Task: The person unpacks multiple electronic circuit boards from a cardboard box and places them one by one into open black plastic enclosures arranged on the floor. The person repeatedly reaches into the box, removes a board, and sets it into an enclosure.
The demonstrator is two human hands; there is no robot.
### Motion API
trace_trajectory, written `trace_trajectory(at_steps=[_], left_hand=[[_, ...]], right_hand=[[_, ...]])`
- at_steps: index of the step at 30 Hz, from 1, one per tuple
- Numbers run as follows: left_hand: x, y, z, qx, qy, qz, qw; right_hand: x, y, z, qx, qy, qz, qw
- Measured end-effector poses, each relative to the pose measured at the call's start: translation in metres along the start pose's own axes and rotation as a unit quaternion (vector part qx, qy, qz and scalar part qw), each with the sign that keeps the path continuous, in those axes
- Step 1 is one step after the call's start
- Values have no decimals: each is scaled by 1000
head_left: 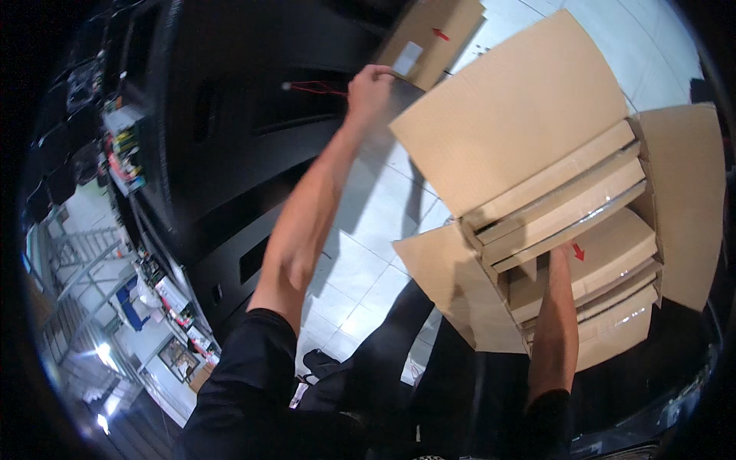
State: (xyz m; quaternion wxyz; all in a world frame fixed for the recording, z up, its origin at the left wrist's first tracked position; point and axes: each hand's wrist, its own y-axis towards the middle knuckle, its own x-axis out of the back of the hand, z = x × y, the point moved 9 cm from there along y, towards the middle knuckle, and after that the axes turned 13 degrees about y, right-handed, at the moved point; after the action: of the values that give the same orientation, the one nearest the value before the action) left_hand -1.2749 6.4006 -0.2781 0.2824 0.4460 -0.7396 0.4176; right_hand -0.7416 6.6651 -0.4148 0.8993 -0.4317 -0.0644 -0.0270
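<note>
My left hand (pixel 370 90) reaches far ahead, its fingers curled at the near corner of a flat brown cardboard box (pixel 425 38) with a red arrow and a white label. In front of my body on the right stands a large open carton (pixel 514 107), its flaps spread outward. Several flat cardboard boxes (pixel 567 207) are packed side by side inside it. Into the gap between them goes my right hand (pixel 563 251), beside a box with a red arrow (pixel 613 249). The boxes hide its fingers, so their grip does not show.
A large black panel or cabinet (pixel 230 100) with recesses rises on the left, a thin red cord (pixel 318 87) against it. White tiles (pixel 356 264) cover the floor. Metal stairs (pixel 96 245) and cluttered shelves (pixel 172 295) stand farther left.
</note>
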Motion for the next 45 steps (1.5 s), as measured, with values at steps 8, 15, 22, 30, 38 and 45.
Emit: trace_trajectory(at_steps=[8, 15, 22, 30, 38, 45], left_hand=[[-71, 106, 68, -18, 186, 103, 977], [-76, 77, 71, -52, 116, 120, 985], [-46, 53, 82, -61, 99, 108, 987], [-55, 42, 77, -100, 71, 111, 986], [-11, 4, -3, -291, 27, -5, 956], [164, -158, -121, -241, 81, -236, 938]], right_hand=[[-3, -14, -10, 32, 47, 12, 998], [4, -14, -5, 54, 92, 6, 994], [3, -23, -15, 50, 137, 18, 989], [8, -41, -8, 66, 165, 30, 984], [-10, -83, 48, 212, -384, 48, 897], [3, -70, 45, 180, -303, -7, 936]])
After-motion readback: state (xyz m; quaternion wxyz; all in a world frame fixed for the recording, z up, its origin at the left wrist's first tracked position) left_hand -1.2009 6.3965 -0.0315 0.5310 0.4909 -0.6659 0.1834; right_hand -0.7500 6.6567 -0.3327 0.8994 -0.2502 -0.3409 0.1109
